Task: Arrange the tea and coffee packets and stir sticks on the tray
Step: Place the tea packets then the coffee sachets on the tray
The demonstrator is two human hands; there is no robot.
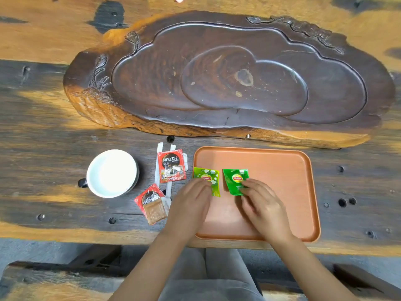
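Two green tea pkts sit on the orange tray (pixel 282 161), left half, side by side w/ a small gap. The lighter tea pkt (pixel 208 181) lies right at the tray's left rim; the darker tea pkt (pixel 235 180) is just beside it toward the middle, tilted a bit. Left hand (pixel 191 205) has fingertips on the lighter pkt's lower edge, fingers curled down, pressing or pinching; can't tell which. Right hand (pixel 262 205) has fingertips on the darker pkt's lower right corner, fingers bent, looks like a light pinch or nudge. Prob. both hands are squaring the pair into a neat row, starting at the left rim so there's room for the rest.

Still off the tray, on the table (pixel 43 148) just left of it: upper Nescafe pkt (pixel 171 166) lying over the white stir sticks (pixel 159 157), and lower Nescafe pkt (pixel 152 204) nearer the person. Sticks partly hidden under both, count unclear. White cup (pixel 111 172) further left. Carved wooden tea board (pixel 227 72) behind the tray, not involved.
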